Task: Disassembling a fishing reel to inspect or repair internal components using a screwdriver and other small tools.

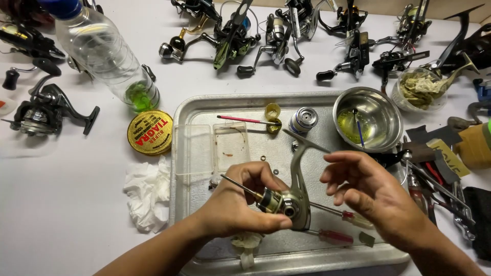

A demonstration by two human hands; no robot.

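My left hand (238, 204) grips a grey-green fishing reel body (296, 197) over a metal tray (204, 107); a thin shaft sticks out of it to the upper left. My right hand (365, 186) hovers just right of the reel, fingers spread, holding nothing. On the tray lie a silver spool (303, 120), a clear plastic box (209, 148), a pink brush (245, 120) and two red-handled screwdrivers (335, 236) near the reel.
A steel bowl (381, 105) with yellowish liquid sits at the tray's upper right. Several fishing reels (230, 36) line the back. A plastic bottle (102, 51), a round yellow line spool (150, 133), crumpled tissue (146, 194) and another reel (43, 110) lie left; tools (440, 184) right.
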